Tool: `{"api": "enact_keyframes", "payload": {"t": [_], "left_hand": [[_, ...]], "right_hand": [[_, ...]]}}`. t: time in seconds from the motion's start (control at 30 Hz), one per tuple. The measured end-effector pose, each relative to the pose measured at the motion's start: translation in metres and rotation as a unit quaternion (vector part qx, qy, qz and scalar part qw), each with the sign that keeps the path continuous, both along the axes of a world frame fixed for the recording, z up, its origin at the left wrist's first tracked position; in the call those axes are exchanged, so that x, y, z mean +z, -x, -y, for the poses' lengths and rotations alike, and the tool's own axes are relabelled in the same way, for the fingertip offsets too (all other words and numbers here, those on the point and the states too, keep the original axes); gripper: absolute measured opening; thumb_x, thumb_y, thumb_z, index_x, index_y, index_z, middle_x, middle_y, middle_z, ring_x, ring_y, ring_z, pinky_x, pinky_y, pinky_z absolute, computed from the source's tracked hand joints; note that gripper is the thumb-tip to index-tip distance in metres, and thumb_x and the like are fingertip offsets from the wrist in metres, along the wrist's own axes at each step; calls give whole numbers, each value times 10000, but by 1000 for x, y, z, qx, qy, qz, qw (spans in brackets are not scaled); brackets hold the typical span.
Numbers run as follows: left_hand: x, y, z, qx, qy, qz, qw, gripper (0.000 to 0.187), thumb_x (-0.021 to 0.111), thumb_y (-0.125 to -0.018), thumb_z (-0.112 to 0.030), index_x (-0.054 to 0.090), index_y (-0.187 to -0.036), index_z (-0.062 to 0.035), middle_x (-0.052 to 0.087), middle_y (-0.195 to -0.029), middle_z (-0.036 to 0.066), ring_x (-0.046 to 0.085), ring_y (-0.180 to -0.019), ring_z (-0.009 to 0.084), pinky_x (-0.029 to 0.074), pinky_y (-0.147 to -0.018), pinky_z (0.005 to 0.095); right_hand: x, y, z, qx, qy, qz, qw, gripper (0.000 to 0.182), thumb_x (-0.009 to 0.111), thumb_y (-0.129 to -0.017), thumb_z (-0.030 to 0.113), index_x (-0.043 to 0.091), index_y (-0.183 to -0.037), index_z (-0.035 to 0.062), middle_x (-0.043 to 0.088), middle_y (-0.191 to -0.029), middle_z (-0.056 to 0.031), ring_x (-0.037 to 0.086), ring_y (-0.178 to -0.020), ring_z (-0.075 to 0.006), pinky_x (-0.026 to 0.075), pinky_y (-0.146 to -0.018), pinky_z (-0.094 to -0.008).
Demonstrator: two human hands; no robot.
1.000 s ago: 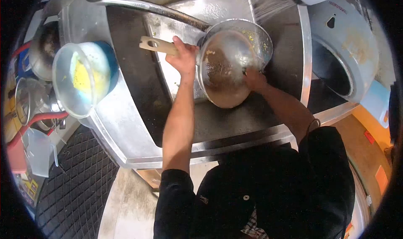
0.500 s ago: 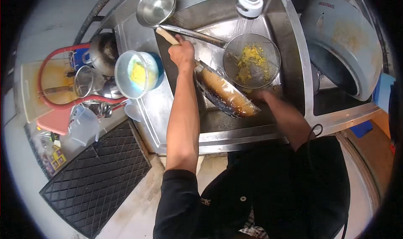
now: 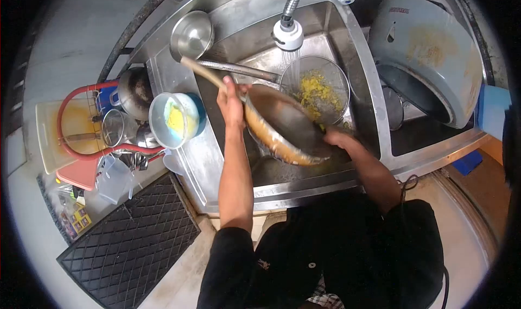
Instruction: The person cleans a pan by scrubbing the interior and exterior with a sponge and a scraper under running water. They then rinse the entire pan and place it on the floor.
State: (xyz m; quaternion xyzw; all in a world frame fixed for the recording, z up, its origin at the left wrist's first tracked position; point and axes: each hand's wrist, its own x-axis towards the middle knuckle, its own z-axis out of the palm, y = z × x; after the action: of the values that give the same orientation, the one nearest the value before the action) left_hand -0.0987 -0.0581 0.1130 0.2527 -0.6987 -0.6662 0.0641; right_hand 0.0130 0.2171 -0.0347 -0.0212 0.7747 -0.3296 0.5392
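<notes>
My left hand (image 3: 233, 105) is closed around the wooden handle of a wok (image 3: 287, 116), close to its rim. The wok is held tilted over the sink, its grey inside partly showing and its browned outside streaked with white foam. At the wok's right edge, my right hand (image 3: 339, 138) has its fingers curled; a small yellow-green bit shows by the fingertips, too little to name. Behind the wok, a round mesh strainer (image 3: 339, 73) with yellow scraps lies in the sink, and water runs from the white tap head (image 3: 288, 36) onto it.
Left of the sink (image 3: 282, 188), a clear tub (image 3: 157, 127) holds bluish liquid and something yellow. A steel bowl (image 3: 192, 35) sits at the back left. A large grey pot (image 3: 429, 54) lies tipped in the right basin. Farther left are a blackened pan (image 3: 135, 94) and a red hose (image 3: 70, 97).
The wok has turned so that more of its inside shows. My right hand, blurred earlier, is now clearer at the wok's right edge. The whole view has shifted slightly.
</notes>
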Motion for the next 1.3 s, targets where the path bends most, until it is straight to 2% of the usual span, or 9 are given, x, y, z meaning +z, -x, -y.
{"api": "enact_keyframes", "payload": {"t": [0.17, 0.43, 0.53, 0.8, 0.87, 0.9, 1.03, 1.1, 1.3], "left_hand": [[-28, -5, 6, 93, -276, -87, 953, 528, 488, -941, -490, 246, -602, -166, 229, -557, -25, 307, -522, 164, 469, -737, 421], [-36, -26, 1, 156, -301, -178, 924, 547, 475, -951, -442, 260, -523, -178, 247, -496, -17, 336, -529, 166, 409, -705, 364], [-32, -39, -1, 130, -295, -229, 918, 555, 488, -944, -445, 265, -517, -169, 251, -489, -20, 327, -513, 158, 405, -679, 363], [-18, -45, -4, 157, -272, -276, 908, 577, 479, -941, -466, 243, -508, -166, 271, -478, -7, 351, -519, 170, 386, -657, 361], [-16, -51, 2, 192, -309, -314, 877, 566, 455, -953, -461, 258, -510, -169, 288, -472, -8, 349, -510, 161, 381, -653, 361], [-13, -54, 4, 178, -321, -333, 869, 571, 412, -967, -472, 313, -488, -178, 325, -448, -27, 386, -481, 149, 404, -661, 358], [8, -62, -7, 189, -271, -355, 874, 560, 378, -978, -475, 350, -501, -182, 360, -448, -15, 416, -494, 151, 404, -677, 357], [14, -61, -14, 178, -277, -377, 866, 560, 376, -977, -479, 350, -502, -183, 363, -447, -14, 417, -494, 150, 405, -686, 361], [42, -87, -17, -124, -175, -375, 902, 407, 502, -935, -403, 403, -636, -145, 447, -632, 12, 463, -818, 186, 299, -972, 411]], "right_hand": [[11, 38, -19, -131, -100, -109, 980, 494, 612, -776, 230, 517, -1194, -15, 613, -1045, -277, 600, -1009, -398, 479, -850, -439], [48, 80, 5, -126, -165, -353, 912, 376, 546, -869, 217, 442, -1206, 87, 597, -992, -252, 611, -937, -422, 493, -732, -547], [30, 93, 4, 6, -141, -304, 942, 374, 562, -867, 226, 431, -1205, 135, 605, -965, -242, 619, -895, -425, 489, -721, -544], [46, 99, 46, -113, 9, -267, 957, 443, 603, -869, 323, 458, -1191, 57, 621, -942, -258, 601, -899, -450, 481, -768, -509], [60, 88, 35, -112, -59, -526, 841, 490, 641, -844, 376, 506, -1143, 12, 625, -922, -269, 601, -870, -465, 487, -759, -497], [98, 94, 26, -219, -72, -386, 893, 512, 693, -796, 406, 543, -1025, -26, 634, -802, -249, 612, -704, -455, 489, -616, -481], [121, 69, -3, -287, -177, -317, 886, 551, 707, -785, 424, 594, -1066, -36, 666, -929, -195, 649, -837, -362, 507, -759, -448], [79, 43, -8, -501, 111, -105, 852, 544, 754, -741, 354, 596, -1073, -46, 670, -931, -109, 644, -854, -248, 499, -773, -384], [35, 26, -2, -595, 262, 62, 758, 404, 681, -636, 117, 613, -1026, 34, 630, -948, -73, 583, -895, -221, 449, -828, -357]]}}
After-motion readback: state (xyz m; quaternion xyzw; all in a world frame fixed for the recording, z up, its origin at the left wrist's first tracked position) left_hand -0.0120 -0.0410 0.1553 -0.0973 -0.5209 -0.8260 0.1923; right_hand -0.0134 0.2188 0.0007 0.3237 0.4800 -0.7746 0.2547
